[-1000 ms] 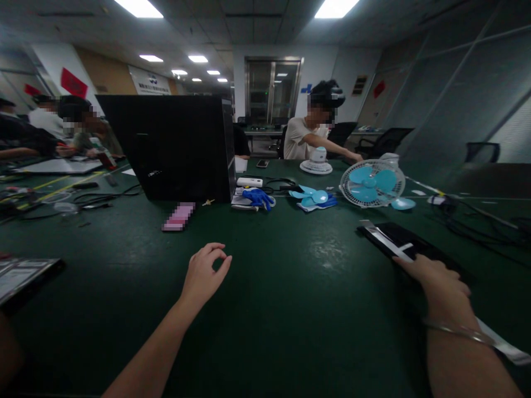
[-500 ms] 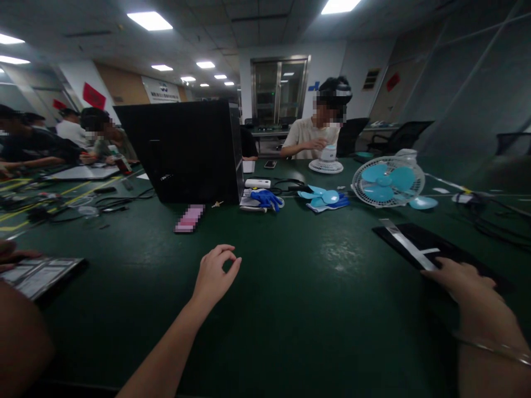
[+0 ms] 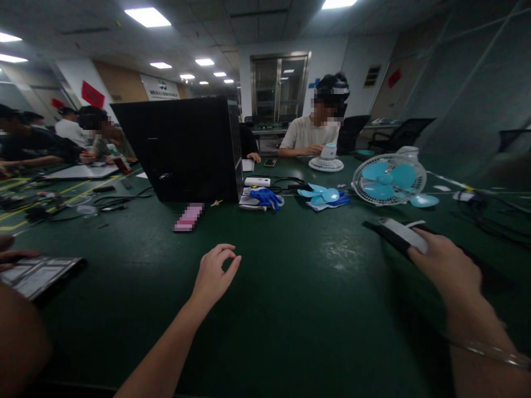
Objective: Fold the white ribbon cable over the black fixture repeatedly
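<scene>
My left hand [image 3: 215,273] rests above the green table [image 3: 290,309] with nothing in it. Its fingers are loosely curved, and a gap shows between thumb and forefinger. On the right, my right hand [image 3: 446,262] is closed on the near part of a flat black piece [image 3: 392,236] with a pale, shiny strip [image 3: 402,232] along it. The piece looks tilted; my hand hides much of it, and its exact kind is unclear. Beyond my right hand stand a fan head [image 3: 384,179] with light blue blades and a loose light blue disc [image 3: 423,200].
A large black computer case [image 3: 182,149] stands at the back left, with a pink phone [image 3: 188,217] and keys [image 3: 216,203] before it. Blue gloves [image 3: 265,199] and a blue fan blade [image 3: 319,194] lie mid-table. A co-worker [image 3: 315,132] sits opposite by a fan base [image 3: 326,163].
My right hand has shifted left and away from me, and the black piece with its strip has tilted. My left hand has stayed in place. The person opposite has lowered a hand.
</scene>
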Tool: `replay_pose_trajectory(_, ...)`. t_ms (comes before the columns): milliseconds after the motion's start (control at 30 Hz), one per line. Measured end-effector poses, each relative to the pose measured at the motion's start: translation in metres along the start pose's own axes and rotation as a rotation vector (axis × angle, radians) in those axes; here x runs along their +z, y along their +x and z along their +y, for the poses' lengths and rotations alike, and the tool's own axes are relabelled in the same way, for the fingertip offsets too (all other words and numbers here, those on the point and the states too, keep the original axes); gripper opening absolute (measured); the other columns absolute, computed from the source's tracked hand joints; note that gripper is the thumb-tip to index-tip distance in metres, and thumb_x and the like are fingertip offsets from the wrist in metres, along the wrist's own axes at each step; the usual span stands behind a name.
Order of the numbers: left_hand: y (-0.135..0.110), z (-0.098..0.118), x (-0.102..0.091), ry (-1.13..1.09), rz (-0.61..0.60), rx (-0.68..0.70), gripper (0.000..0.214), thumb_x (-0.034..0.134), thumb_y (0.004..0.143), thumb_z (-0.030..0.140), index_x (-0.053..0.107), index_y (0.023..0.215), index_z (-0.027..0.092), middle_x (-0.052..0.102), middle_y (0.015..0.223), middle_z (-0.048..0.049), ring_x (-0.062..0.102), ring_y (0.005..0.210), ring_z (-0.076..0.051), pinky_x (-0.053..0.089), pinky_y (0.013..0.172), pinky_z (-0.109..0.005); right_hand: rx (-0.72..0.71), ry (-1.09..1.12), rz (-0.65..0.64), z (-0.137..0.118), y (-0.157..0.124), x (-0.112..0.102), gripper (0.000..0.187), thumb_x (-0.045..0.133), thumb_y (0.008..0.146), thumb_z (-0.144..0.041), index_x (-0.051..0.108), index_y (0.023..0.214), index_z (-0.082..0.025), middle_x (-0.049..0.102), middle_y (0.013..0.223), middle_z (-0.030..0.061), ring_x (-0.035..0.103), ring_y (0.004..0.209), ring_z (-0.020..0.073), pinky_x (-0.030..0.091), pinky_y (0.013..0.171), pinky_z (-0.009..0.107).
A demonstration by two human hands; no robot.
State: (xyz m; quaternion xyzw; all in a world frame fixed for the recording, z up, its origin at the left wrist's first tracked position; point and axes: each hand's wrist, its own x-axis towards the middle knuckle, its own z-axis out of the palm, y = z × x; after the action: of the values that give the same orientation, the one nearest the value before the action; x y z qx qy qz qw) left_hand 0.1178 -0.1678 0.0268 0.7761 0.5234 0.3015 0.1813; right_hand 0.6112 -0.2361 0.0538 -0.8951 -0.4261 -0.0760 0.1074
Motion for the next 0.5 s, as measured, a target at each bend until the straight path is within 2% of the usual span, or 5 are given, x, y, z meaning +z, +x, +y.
replay_pose_trajectory(100, 0.001, -0.003, 0.001, -0.047, 0.003, 0.055, 0.035, 0.038, 0.098, 0.039, 0.066, 0.089, 0.02, 0.065, 0.117, -0.0082, 0.058, 0.114, -0.026, 0.042, 0.101, -0.048, -0.211, 0.199, 0.127, -0.033, -0.016, -0.007, 0.053, 0.04, 0.089, -0.041, 0.053, 0.137, -0.022, 0.053, 0.139, 0.0122, 0.059, 0.111, 0.0332, 0.051, 0.082, 0.046)
replay_pose_trajectory(167, 0.001, -0.005, 0.003, -0.113, 0.005, 0.043, 0.035, 0.036, 0.099, 0.039, 0.066, 0.101, 0.02, 0.066, 0.117, -0.0085, 0.058, 0.114, -0.026, 0.041, 0.102, -0.047, -0.419, 0.395, 0.113, -0.05, -0.025, -0.006, 0.049, 0.045, 0.088, -0.039, 0.059, 0.13, -0.018, 0.058, 0.133, 0.0129, 0.059, 0.111, 0.0291, 0.05, 0.087, 0.041)
replay_pose_trajectory(267, 0.001, -0.006, 0.008, -0.306, -0.023, -0.022, 0.04, 0.037, 0.099, 0.044, 0.054, 0.128, 0.021, 0.062, 0.127, -0.0092, 0.056, 0.119, -0.025, 0.041, 0.103, -0.045, -0.745, 0.629, -0.109, -0.07, -0.041, -0.006, 0.045, 0.053, 0.087, -0.038, 0.06, 0.128, -0.019, 0.059, 0.13, 0.0123, 0.058, 0.114, 0.026, 0.05, 0.09, 0.038)
replay_pose_trajectory(367, 0.0, -0.003, 0.01, -0.555, -0.085, -0.046, 0.049, 0.033, 0.1, 0.046, 0.039, 0.142, 0.022, 0.054, 0.139, -0.0109, 0.056, 0.12, -0.024, 0.043, 0.101, -0.042, -0.952, 0.684, -0.429, -0.089, -0.068, -0.014, 0.042, 0.058, 0.088, -0.033, 0.061, 0.129, -0.025, 0.058, 0.132, 0.0085, 0.059, 0.11, 0.0231, 0.053, 0.085, 0.036)
replay_pose_trajectory(500, -0.004, 0.004, 0.007, -0.638, -0.381, -0.065, 0.047, 0.035, 0.099, 0.049, 0.051, 0.135, 0.023, 0.054, 0.139, -0.0107, 0.058, 0.114, -0.025, 0.049, 0.089, -0.037, -1.111, 0.719, -0.732, -0.116, -0.107, -0.027, 0.039, 0.059, 0.088, -0.023, 0.063, 0.127, -0.028, 0.059, 0.131, 0.0054, 0.061, 0.104, 0.0183, 0.053, 0.08, 0.03)
